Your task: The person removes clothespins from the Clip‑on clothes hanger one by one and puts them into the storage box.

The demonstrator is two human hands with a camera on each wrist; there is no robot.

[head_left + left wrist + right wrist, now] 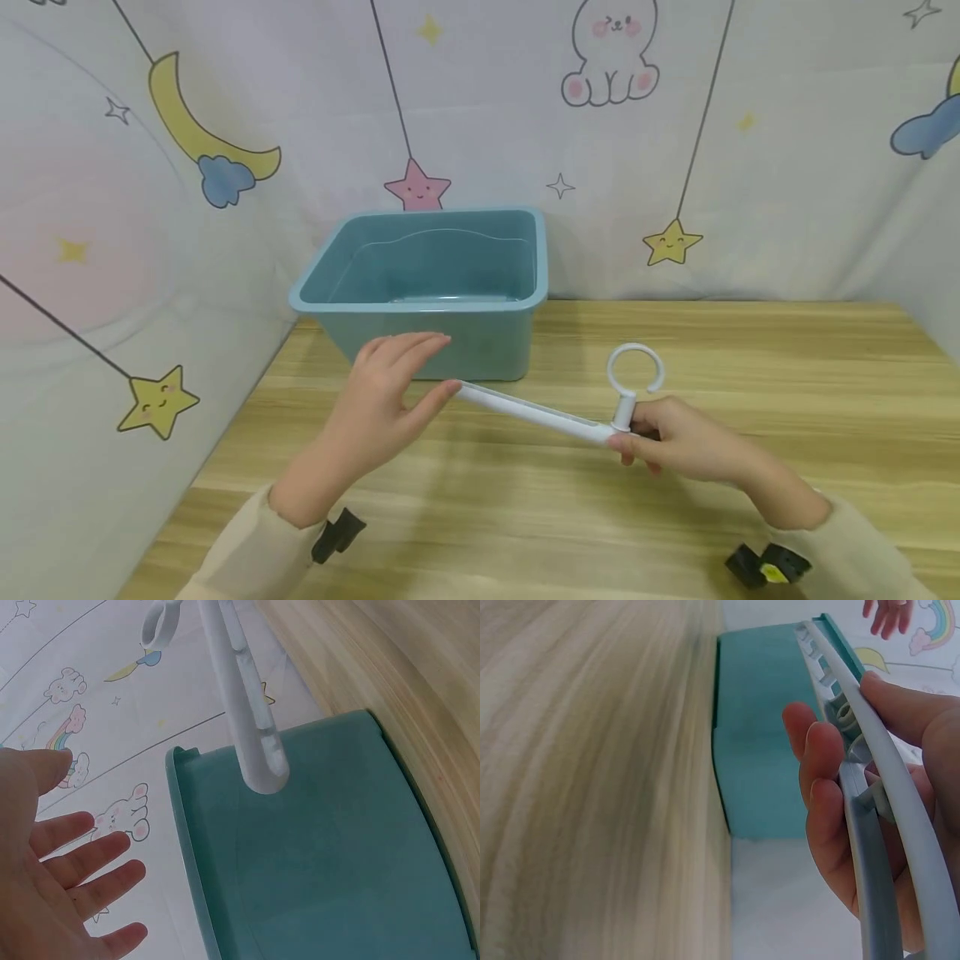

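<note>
A white plastic clothes hanger with an open ring hook is held up in front of the teal bin. My right hand grips it just beside the base of the hook, thumb on one side and fingers curled on the other. One long arm of the hanger points left. In the right wrist view, two long bars of the hanger pass through the grip. My left hand has its fingers extended, with the thumb tip right by the hanger's left end; the left wrist view shows this palm holding nothing.
The teal plastic bin stands on the wooden table, left of centre near the back. Behind it and at the sides hangs a white cloth printed with stars, moons and a bear. Dark wrist devices sit by both cream sleeves.
</note>
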